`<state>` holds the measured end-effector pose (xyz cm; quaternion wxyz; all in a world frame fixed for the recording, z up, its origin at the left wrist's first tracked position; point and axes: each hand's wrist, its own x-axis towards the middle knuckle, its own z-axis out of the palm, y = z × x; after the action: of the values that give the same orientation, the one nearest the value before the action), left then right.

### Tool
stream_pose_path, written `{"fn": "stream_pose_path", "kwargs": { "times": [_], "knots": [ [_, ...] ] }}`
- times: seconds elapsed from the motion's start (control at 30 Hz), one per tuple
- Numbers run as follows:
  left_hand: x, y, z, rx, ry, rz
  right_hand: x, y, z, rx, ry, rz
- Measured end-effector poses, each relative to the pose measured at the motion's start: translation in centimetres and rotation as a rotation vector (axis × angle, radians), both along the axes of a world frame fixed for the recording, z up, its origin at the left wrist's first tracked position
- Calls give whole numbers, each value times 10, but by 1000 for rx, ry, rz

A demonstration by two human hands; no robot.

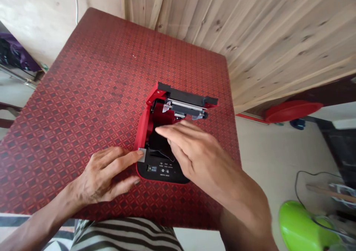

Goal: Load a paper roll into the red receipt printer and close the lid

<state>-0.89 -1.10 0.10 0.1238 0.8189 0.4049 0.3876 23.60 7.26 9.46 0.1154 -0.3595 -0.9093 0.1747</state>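
A red and black printer (pixel 143 128) sits on the patterned table with its lid (pixel 183 96) raised. Under the lid is a roller and clear plastic parts. At the front is a black panel with small icons and a little display (pixel 152 168). My left hand (pixel 107 173) lies at the printer's left front corner, its index fingertip on a grey square piece (pixel 142 155) and its thumb apart below. Over the open compartment reaches my right hand (pixel 191 147), fingers stretched out; it hides part of the inside and the panel's right side. I see nothing held in it.
The red patterned table (pixel 91 80) stands against a wooden plank wall (pixel 211 17). To the right, on the floor side, are a red round object (pixel 292 110), a bright green plastic item (pixel 303 225) and a dark cable. Purple cloth (pixel 18 54) is at the left edge.
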Motion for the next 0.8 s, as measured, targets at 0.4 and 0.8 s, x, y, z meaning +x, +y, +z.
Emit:
{"fn": "stream_pose_path", "kwargs": {
  "times": [0.4, 0.8],
  "knots": [
    [6, 71, 56, 53, -23, 144, 14, -44, -23, 101, 254, -97],
    [27, 111, 66, -105, -107, 47, 5, -66, -34, 439, 202, -259]
  ]
}}
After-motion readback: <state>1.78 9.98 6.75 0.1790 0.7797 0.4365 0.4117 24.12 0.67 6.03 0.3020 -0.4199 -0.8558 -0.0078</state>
